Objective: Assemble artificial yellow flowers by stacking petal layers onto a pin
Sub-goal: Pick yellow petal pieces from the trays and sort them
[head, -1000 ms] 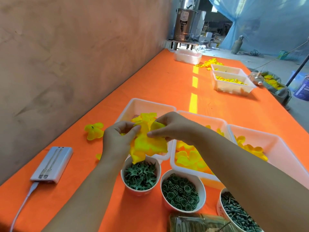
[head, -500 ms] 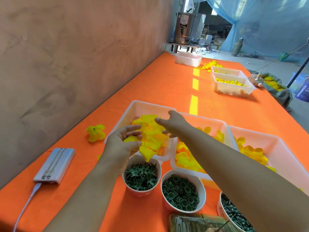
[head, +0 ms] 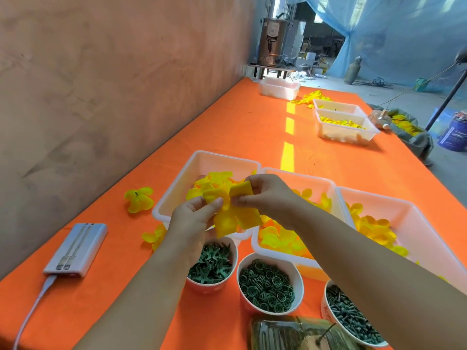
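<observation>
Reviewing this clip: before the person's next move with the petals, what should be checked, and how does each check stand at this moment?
1. Both hands have the piece: ok. The left hand and right hand each pinch the yellow petal layer.
2. Pin seated through the petals: cannot tell; fingers and petals cover the centre.
3. Only one layer held: cannot tell; the petals overlap.
4. Petal supply: ok; the left tray has yellow petals in it.
5. Pin supply: ok; the cup of dark pin-like pieces stands upright and well filled.
</observation>
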